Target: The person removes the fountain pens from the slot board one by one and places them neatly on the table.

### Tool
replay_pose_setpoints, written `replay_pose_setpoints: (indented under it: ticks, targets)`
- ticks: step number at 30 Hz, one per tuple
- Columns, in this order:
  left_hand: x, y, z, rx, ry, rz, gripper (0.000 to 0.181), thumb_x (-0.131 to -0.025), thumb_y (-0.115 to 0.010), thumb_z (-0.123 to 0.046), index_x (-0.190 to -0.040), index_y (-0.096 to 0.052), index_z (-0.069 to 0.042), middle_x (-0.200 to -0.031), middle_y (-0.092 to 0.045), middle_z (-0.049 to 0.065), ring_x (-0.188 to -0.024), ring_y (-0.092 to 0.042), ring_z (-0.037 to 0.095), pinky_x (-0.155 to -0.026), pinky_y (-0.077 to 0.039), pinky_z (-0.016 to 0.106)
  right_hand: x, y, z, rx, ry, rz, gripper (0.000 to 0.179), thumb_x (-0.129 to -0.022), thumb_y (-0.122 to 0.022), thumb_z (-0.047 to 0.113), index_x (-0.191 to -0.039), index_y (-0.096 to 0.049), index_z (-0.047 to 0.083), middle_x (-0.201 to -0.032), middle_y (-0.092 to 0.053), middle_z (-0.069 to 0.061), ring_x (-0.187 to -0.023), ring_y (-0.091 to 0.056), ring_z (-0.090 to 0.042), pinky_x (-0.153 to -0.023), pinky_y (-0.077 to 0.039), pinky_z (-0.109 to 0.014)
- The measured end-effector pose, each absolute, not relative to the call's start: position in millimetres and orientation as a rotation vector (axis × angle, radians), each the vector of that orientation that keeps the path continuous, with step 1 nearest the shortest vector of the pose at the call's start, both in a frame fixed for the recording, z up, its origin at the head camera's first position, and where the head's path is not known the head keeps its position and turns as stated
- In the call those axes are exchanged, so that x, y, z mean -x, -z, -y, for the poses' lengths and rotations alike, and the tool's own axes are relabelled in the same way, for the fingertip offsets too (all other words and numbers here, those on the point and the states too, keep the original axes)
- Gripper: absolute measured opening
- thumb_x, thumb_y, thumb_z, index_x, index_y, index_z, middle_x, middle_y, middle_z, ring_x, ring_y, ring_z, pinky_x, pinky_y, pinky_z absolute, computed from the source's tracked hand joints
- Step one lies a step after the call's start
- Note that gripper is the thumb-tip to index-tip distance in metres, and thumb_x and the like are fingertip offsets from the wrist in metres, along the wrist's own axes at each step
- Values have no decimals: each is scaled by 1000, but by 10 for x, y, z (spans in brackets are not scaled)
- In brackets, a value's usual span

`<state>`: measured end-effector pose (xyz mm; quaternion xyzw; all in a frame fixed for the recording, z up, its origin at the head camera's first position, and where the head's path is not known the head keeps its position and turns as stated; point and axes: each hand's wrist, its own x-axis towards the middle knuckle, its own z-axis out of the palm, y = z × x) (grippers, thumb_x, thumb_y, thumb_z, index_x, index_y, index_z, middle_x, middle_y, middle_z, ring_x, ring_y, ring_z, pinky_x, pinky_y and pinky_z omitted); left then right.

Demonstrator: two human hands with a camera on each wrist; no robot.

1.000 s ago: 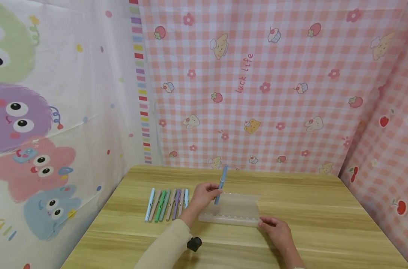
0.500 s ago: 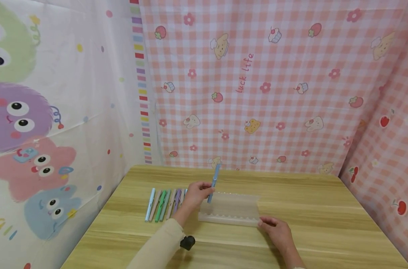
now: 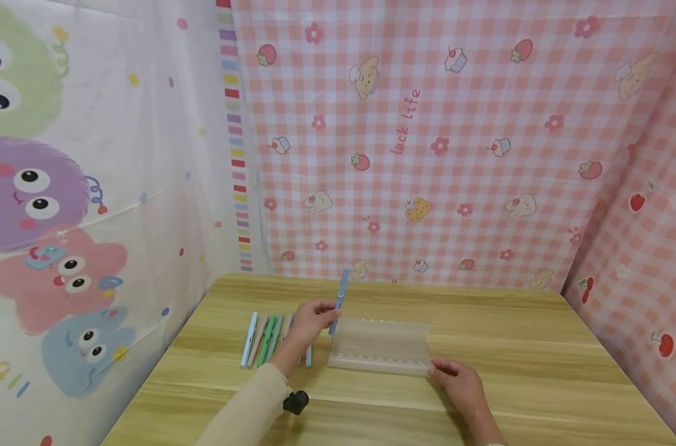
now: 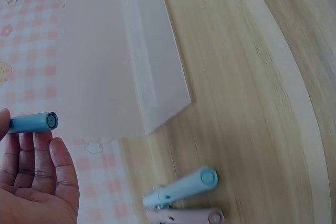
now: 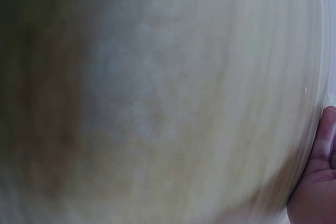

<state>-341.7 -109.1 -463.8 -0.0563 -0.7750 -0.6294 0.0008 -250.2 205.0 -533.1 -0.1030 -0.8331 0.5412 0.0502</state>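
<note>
My left hand [image 3: 313, 314] pinches a blue pen [image 3: 338, 300] and holds it tilted up above the left edge of a translucent plastic case [image 3: 380, 347] lying on the wooden table [image 3: 516, 334]. In the left wrist view the blue pen's end [image 4: 34, 123] sticks out past my fingers [image 4: 37, 166], with the case [image 4: 131, 61] beyond it. My right hand [image 3: 459, 380] rests on the table with its fingers touching the case's near right corner. The right wrist view is blurred and shows only the edge of my right hand [image 5: 316, 178].
A row of several pastel pens [image 3: 264, 339] lies left of the case, partly hidden by my left hand. A light blue pen [image 4: 181, 188] and a pink one [image 4: 185, 216] lie below my left hand. Patterned curtains [image 3: 427, 136] close in the table's back and sides.
My left hand has carried the blue pen leftward, from over the case to its left edge near the row of pens. The right hand has stayed put.
</note>
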Motion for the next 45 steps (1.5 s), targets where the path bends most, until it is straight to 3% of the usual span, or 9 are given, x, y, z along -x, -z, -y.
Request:
replay_pose_setpoints:
  ticks: [8, 16, 20, 31, 38, 45]
  targets:
    - [3381, 4605, 1322, 91, 1991, 2402, 22, -94, -69, -12, -110, -69, 3, -98, -68, 8, -91, -64, 19, -83, -56, 36, 2501, 5301, -2045, 312, -1652, 2537, 28, -89, -75, 18, -108, -74, -2, -104, -72, -11, -97, -61, -18, -77, -49, -26]
    - [3360, 4543, 1604, 3, 1985, 2399, 24, -95, -68, -14, -113, -66, 3, -104, -66, 10, -104, -62, 34, -88, -54, 44, 2494, 5290, -2045, 313, -1637, 2544, 27, -89, -75, 18, -108, -74, -1, -105, -72, -10, -99, -61, -19, -79, -48, -27]
    - [3357, 4539, 1751, -34, 1973, 2399, 29, -95, -68, -13, -116, -64, 6, -106, -66, 12, -103, -61, 32, -90, -53, 47, 2487, 5309, -2058, 309, -1619, 2549, 26, -89, -74, 18, -107, -74, -1, -105, -72, -10, -102, -61, -21, -81, -48, -28]
    - [3306, 4616, 2239, -141, 1887, 2413, 32, -95, -68, -14, -118, -62, 7, -105, -64, 10, -88, -60, 20, -81, -55, 41, 2491, 5309, -2047, 309, -1626, 2541, 26, -89, -75, 18, -107, -75, 0, -105, -73, -10, -102, -61, -20, -85, -46, -31]
    - [3272, 4660, 2488, -171, 1855, 2433, 32, -96, -66, -11, -120, -60, 10, -104, -64, 11, -95, -61, 27, -81, -55, 40, 2495, 5302, -2048, 332, -1637, 2541, 24, -89, -75, 16, -106, -75, 1, -104, -73, -8, -99, -60, -17, -81, -46, -27]
    - [3281, 4750, 2684, -209, 1827, 2448, 32, -95, -66, -10, -117, -60, 12, -101, -65, 12, -92, -61, 26, -75, -56, 36, 2480, 5276, -2040, 318, -1633, 2546, 26, -89, -75, 18, -107, -74, -1, -104, -72, -9, -100, -61, -19, -83, -47, -31]
